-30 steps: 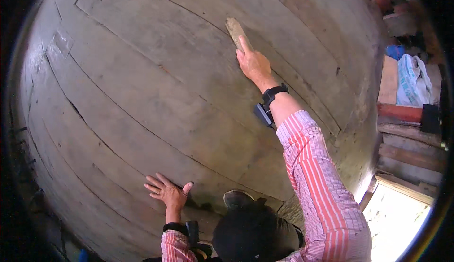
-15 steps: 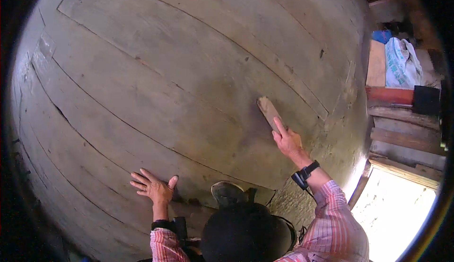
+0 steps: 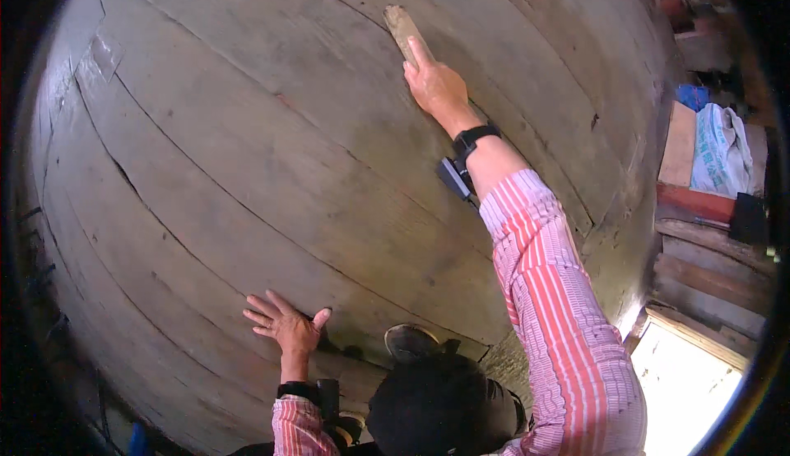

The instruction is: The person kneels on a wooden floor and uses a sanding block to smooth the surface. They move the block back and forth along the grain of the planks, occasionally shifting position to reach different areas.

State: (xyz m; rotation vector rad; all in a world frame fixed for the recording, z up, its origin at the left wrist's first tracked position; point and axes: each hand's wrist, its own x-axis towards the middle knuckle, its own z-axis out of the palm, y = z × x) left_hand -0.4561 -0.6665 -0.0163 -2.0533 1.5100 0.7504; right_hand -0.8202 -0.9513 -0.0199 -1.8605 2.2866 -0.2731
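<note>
My right hand (image 3: 436,90) reaches far forward and grips a long, flat, tan wooden-looking bar (image 3: 401,26). Its tip looks ragged; whether bristles sit underneath I cannot tell. The index finger lies along the bar's top, and the bar rests on or just above the worn plank floor (image 3: 271,168). My left hand (image 3: 292,328) is planted on the planks near me, fingers spread, holding nothing. Close by on its right is the tip of my shoe (image 3: 411,342), partly hidden by my dark-clothed knee (image 3: 440,402).
On the right, a white plastic sack (image 3: 722,150) lies beside a light board (image 3: 677,145) and a blue object (image 3: 693,95). A red beam (image 3: 695,202) and several stacked timbers (image 3: 712,279) run below it. Bright light fills an opening (image 3: 687,382) at lower right.
My right hand has pushed the bar forward and to the left, stretching the arm out. My left hand stays planted on the floor. The view has shifted slightly.
</note>
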